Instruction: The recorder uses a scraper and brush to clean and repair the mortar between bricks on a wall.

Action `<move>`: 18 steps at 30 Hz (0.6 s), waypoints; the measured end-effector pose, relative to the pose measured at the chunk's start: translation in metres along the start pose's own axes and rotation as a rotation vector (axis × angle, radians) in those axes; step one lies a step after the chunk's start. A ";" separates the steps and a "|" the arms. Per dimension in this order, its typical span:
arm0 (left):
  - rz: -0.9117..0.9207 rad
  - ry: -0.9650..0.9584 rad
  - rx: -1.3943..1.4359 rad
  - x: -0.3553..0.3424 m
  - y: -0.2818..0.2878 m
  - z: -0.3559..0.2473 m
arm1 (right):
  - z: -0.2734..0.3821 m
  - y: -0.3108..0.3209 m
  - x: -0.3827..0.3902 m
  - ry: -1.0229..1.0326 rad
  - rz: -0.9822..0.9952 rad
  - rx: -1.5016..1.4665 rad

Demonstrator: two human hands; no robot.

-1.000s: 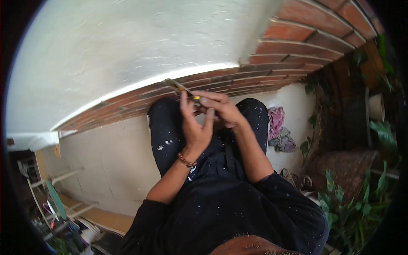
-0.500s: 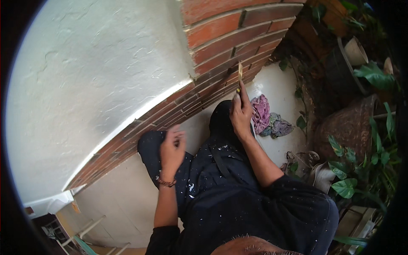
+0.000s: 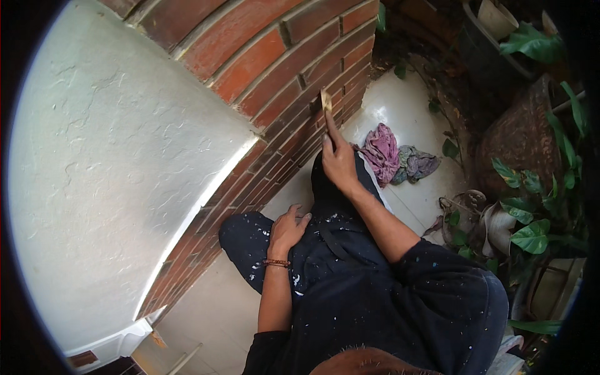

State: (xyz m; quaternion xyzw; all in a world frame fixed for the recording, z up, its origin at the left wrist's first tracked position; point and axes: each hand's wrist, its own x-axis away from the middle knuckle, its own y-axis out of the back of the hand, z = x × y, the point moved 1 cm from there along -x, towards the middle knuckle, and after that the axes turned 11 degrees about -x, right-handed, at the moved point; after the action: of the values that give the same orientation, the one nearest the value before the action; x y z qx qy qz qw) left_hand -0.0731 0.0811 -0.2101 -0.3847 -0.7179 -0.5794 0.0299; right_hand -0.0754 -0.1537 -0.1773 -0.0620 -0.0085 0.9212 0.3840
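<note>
My right hand [image 3: 340,164] is closed round a slim tool with a pale, flat head, which looks like a small paintbrush [image 3: 326,101]. Its index finger stretches along the tool, and the head is at the red brick wall [image 3: 250,59]; whether it touches the brick cannot be made out. My left hand [image 3: 289,230], with a beaded bracelet above it, rests on my dark, paint-spotted trousers with the fingers loosely apart and nothing in them. Above the brickwork on the left rises a rough white wall [image 3: 119,169].
On the pale tiled floor [image 3: 400,103], right of my right hand, lie a crumpled pink cloth [image 3: 381,150] and a grey-green cloth [image 3: 415,165]. Farther right stand a brown textured pot [image 3: 519,140], a dark pot [image 3: 484,53] and leafy plants [image 3: 531,234].
My left hand has come down from beside the wall onto my lap. My right hand keeps hold of the brush at the bricks. The whole view has shifted.
</note>
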 end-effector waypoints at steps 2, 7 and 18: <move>0.016 0.007 -0.005 0.001 0.001 -0.002 | 0.008 0.006 -0.007 -0.110 0.001 -0.046; 0.040 0.005 -0.023 0.002 0.002 -0.005 | -0.008 0.000 -0.002 0.124 -0.042 0.006; 0.061 -0.002 -0.049 0.003 0.001 -0.003 | -0.001 0.005 -0.001 -0.013 -0.021 0.010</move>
State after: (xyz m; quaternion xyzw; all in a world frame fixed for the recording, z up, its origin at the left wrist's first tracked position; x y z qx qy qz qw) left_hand -0.0757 0.0796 -0.2070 -0.4075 -0.6916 -0.5952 0.0374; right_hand -0.0776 -0.1579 -0.1780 -0.0540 -0.0070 0.9176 0.3938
